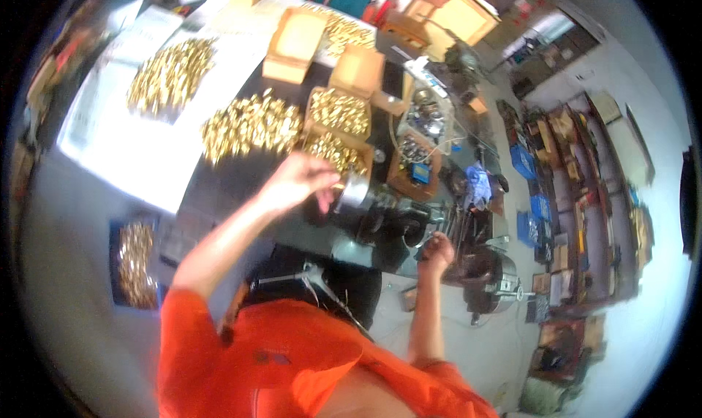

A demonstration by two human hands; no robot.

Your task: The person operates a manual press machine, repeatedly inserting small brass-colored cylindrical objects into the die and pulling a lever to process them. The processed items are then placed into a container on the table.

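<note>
The person's left hand (298, 180) reaches over the dark table (223, 188), its forearm rising from the lower left, to the silvery cylinder (356, 191) on the end of the machine (391, 212). Thumb and forefinger are drawn close together at the cylinder's left side, by a small brass-coloured piece (338, 186); blur hides whether they grip it. The right hand (436, 251) is at the machine's other end, near its levers, with the fingers curled into a loose fist; whether they close on a handle cannot be told. Just beyond the left hand stands a cardboard box of brass-coloured parts (336, 153), and behind that a second box with more of them (338, 113). To their left a loose heap of similar parts (252, 126) lies on the dark surface, while another heap (172, 76) spreads over a white sheet (139, 147) farther left. To the right of the boxes are a tray (413, 180) bearing a blue item (420, 172) and, behind it, a container of metal pieces (428, 118). A blue crate (115, 268) full of metal parts sits at the lower left, and shelves (578, 199) line the wall on the right.
</note>
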